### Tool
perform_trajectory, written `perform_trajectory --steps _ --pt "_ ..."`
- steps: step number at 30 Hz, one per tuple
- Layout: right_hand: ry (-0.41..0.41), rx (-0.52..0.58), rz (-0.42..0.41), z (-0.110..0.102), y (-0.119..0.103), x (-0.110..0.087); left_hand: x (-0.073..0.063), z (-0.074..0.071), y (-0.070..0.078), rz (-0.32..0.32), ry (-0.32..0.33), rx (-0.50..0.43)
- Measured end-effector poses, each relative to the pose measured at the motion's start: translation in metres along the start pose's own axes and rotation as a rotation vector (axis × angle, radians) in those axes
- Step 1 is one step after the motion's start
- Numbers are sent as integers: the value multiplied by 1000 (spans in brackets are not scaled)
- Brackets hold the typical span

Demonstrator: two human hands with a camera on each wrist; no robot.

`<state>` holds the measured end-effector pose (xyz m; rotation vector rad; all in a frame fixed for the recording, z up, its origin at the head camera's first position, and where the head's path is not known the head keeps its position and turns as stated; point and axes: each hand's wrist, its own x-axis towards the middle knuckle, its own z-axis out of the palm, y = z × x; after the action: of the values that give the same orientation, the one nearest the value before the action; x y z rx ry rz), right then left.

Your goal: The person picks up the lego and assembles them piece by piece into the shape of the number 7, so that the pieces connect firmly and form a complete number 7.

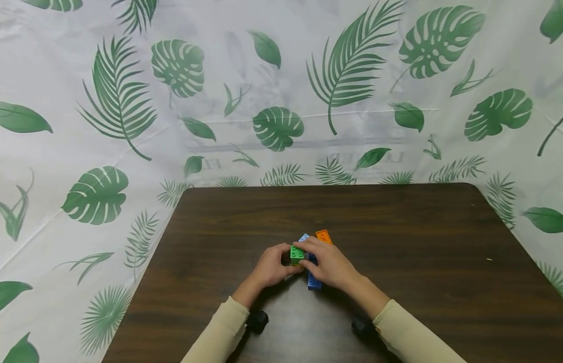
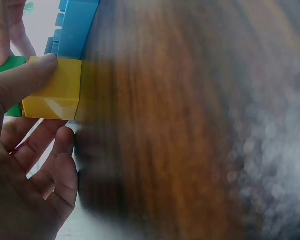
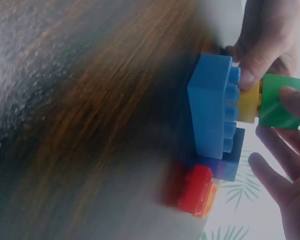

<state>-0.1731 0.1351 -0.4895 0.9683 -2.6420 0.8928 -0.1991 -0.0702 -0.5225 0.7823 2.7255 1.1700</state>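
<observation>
Near the middle of the table, my left hand (image 1: 269, 267) pinches a yellow toy building brick (image 2: 52, 92), its thumb lying across the brick's side. My right hand (image 1: 333, 264) holds a green brick (image 3: 280, 102) from the opposite side. The green brick sits over the yellow brick (image 3: 248, 106), and a narrow gap with studs shows between them in the right wrist view. Beside them stands a long blue brick (image 3: 210, 105), studs up; in the head view the blue brick (image 1: 314, 282) is partly hidden under my right hand.
Behind my right hand lies an orange brick (image 1: 324, 236), with a light blue piece (image 1: 304, 237) beside it. A darker blue brick (image 3: 232, 162) and a red brick (image 3: 196, 187) show in the right wrist view. A leaf-patterned cloth (image 1: 281, 60) hangs behind the dark wooden table (image 1: 422, 242).
</observation>
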Motion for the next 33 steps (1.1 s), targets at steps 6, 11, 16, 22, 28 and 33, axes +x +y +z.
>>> perform_trajectory --steps 6,11,16,22,28,33 --pt "-13 -23 21 -2 -1 -1 2 2 0 -1 -23 -12" --pt "-30 -20 48 -1 -3 0 1 1 -1 -26 -32 -18" --pt "-30 -43 56 0 -5 1 1 -2 1 -10 -25 1" --pt "-11 -62 57 -1 -5 2 4 -6 4 3 -57 27" --pt "5 -107 60 1 -6 2 4 -13 7 58 -39 12" --pt "2 -122 76 2 -7 0 5 -19 9 119 -17 65"
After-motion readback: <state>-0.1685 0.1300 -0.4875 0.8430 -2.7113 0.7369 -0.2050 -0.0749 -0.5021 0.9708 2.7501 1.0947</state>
